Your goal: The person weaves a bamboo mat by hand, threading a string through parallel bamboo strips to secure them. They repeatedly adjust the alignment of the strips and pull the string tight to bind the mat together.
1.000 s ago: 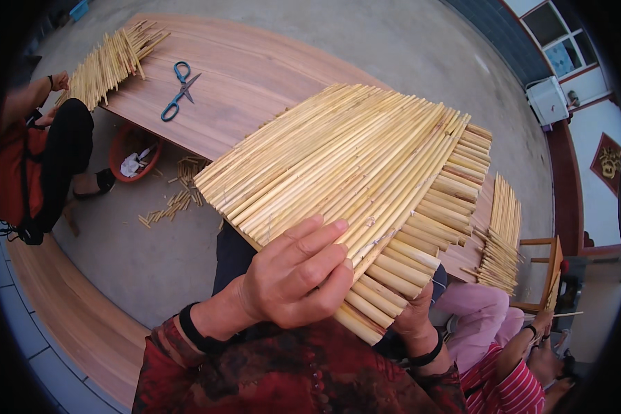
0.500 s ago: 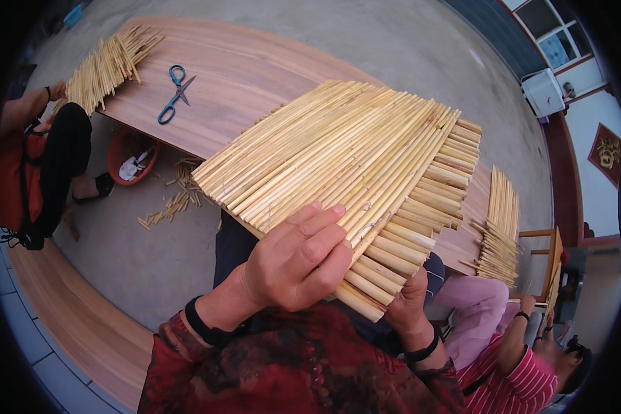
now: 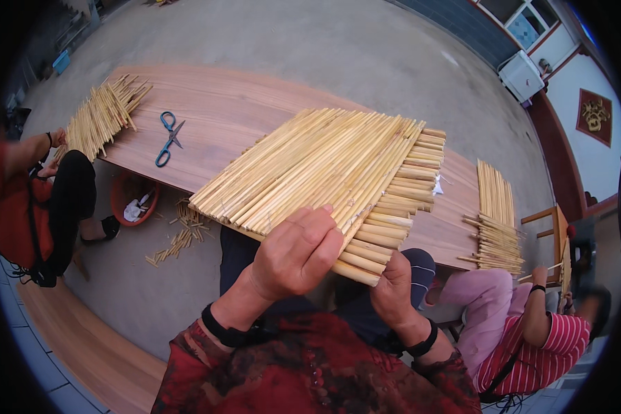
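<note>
A panel of pale yellow reed stalks (image 3: 303,169), laid side by side, slants across the middle above the table. At its right end a second layer of stalks (image 3: 383,231) sticks out crosswise in uneven steps. My left hand (image 3: 293,252) rests over the near edge with its fingers bent and closed on the panel. Around the near right corner, my right hand (image 3: 393,290) is closed with its thumb by the stalk ends; its other fingers are partly hidden beneath.
Blue-handled scissors (image 3: 169,138) lie on the wooden table (image 3: 214,96). Left, a co-worker's hand (image 3: 58,138) touches another reed bundle (image 3: 103,117). An orange basin (image 3: 132,200) and cut pieces (image 3: 181,238) are on the floor. Right, more reeds (image 3: 495,214) lie near a co-worker in stripes (image 3: 531,352).
My view has shifted, so the table and scissors sit lower. The panel has tilted a little, and my right thumb now shows at its corner. A small white thing has come into sight beyond it.
</note>
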### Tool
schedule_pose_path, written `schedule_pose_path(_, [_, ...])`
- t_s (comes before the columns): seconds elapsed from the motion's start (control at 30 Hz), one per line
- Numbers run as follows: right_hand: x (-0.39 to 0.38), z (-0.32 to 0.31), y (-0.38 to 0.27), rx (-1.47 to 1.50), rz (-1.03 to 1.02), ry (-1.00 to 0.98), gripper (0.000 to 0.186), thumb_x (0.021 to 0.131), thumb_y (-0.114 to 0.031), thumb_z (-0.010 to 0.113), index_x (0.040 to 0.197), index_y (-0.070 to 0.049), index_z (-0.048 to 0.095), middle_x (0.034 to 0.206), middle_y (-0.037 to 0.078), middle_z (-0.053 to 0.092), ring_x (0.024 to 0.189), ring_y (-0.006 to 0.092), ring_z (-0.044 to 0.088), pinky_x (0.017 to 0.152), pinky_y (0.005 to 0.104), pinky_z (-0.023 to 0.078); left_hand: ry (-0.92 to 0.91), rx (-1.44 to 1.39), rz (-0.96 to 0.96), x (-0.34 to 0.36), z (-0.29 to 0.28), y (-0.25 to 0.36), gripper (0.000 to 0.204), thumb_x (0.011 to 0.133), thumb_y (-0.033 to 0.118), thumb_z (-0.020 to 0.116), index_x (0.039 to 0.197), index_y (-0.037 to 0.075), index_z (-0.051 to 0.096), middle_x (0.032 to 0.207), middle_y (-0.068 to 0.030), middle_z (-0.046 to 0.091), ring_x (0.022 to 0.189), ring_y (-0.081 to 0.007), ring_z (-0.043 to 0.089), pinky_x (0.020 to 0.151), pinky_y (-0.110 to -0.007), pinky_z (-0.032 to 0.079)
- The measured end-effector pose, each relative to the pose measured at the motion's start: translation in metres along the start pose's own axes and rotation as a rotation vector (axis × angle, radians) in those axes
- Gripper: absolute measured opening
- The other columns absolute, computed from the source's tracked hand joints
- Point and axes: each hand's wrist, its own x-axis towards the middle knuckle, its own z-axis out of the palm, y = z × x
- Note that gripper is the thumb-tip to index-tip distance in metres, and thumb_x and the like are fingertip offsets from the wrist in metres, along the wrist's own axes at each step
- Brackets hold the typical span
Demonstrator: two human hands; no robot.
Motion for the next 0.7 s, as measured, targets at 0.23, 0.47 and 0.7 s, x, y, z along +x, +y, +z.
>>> schedule_pose_path(0.23, [-0.021, -0.034, 0.014, 0.014, 0.196, -0.095, 0.014, 0.098, -0.011, 0.058, 0.099, 0.002, 0.065, 0.093, 0.004, 0.061, 0.078, 0.0121, 0.067, 0.066, 0.0213, 0.049, 0.224, 0.140, -0.225, 0.048, -0.024, -0.032, 0.045, 0.070, -0.013, 0.070, 0.111, 0.000, 0.056, 0.100, -0.0164, 0.062, 0.085, -0.0337, 0.064, 0.071, -0.037, 0.054])
schedule_pose_path(0.47, [0.046, -0.030, -0.039, -0.043, -0.146, 0.027, 0.013, 0.095, -0.002, 0.058, 0.104, 0.000, 0.067, 0.085, 0.005, 0.056, 0.071, 0.0121, 0.063, 0.065, 0.0232, 0.049, 0.235, 0.112, -0.273, 0.054, -0.032, -0.042, 0.037, 0.075, -0.009, 0.074, 0.106, 0.000, 0.056, 0.098, -0.0155, 0.062, 0.087, -0.0302, 0.062, 0.076, -0.035, 0.052])
schedule_pose_path(0.7, [0.115, 0.023, -0.058, -0.124, -0.513, 0.048, 0.018, 0.088, -0.003, 0.064, 0.106, -0.003, 0.067, 0.079, 0.013, 0.054, 0.072, 0.0297, 0.059, 0.063, 0.0368, 0.047, 0.282, 0.058, -0.558, 0.050, -0.052, -0.056, 0.033, 0.079, -0.004, 0.076, 0.107, -0.001, 0.058, 0.098, -0.0091, 0.065, 0.085, -0.0160, 0.061, 0.076, -0.029, 0.050])
